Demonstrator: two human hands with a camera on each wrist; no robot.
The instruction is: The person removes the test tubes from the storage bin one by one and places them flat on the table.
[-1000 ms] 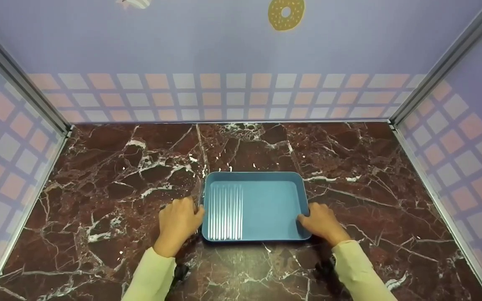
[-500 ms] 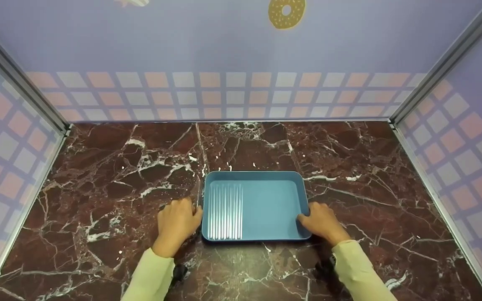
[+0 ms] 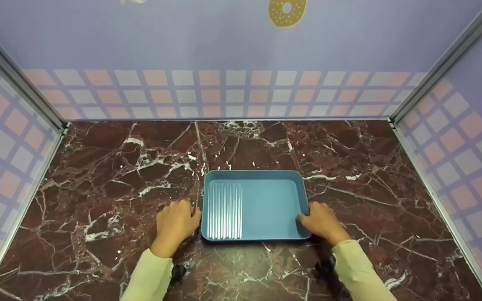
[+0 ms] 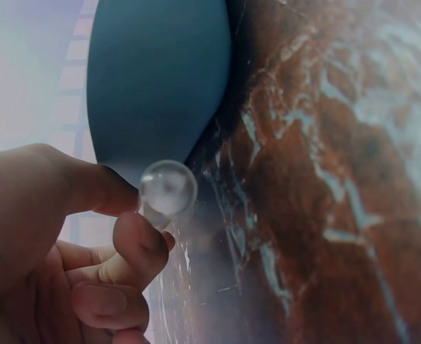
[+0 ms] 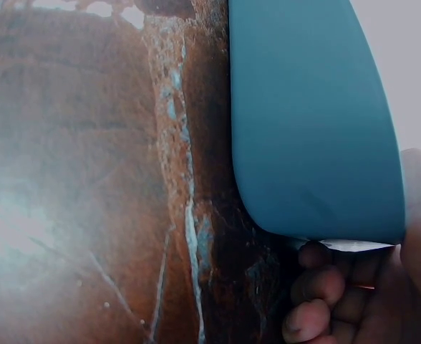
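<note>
A blue rectangular tray (image 3: 271, 209) sits on the marbled table, with several clear tubes (image 3: 225, 211) lying side by side in its left part. My left hand (image 3: 176, 223) is just outside the tray's left wall. In the left wrist view its thumb and finger pinch a clear test tube (image 4: 169, 190), round end towards the camera; most of its length is hidden. My right hand (image 3: 322, 221) grips the tray's right wall. Its thumb lies over the rim, and curled fingers (image 5: 318, 287) are against the outside in the right wrist view.
Dark red marbled table (image 3: 119, 251) surrounds the tray. A lilac back wall (image 3: 241, 46) with printed squares and two side walls enclose the table.
My left hand has drifted slightly left, away from the tray's left wall, still pinching the test tube. The right hand keeps its grip on the tray. The head view has tilted down a little.
</note>
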